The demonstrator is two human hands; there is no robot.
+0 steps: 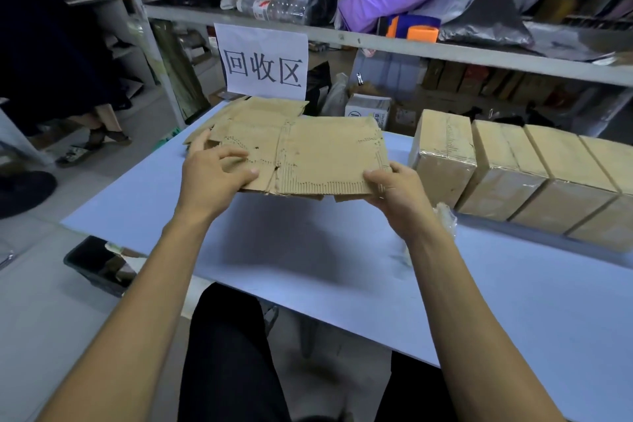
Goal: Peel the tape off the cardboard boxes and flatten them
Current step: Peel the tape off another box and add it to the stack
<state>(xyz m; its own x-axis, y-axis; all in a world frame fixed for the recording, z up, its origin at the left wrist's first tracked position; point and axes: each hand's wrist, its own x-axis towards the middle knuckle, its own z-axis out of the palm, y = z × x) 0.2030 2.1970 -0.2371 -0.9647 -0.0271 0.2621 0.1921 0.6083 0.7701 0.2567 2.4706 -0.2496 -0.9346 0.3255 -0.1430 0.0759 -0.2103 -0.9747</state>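
Plainly, left hand (209, 178) and right hand (397, 192) grip flattened cardboard (318, 154).

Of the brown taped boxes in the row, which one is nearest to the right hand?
The leftmost brown taped cardboard box, beside the right hand; the others stand farther right.

Pale blue table (308, 250): flattened cardboard pile (260, 113), row of taped boxes (513, 175).
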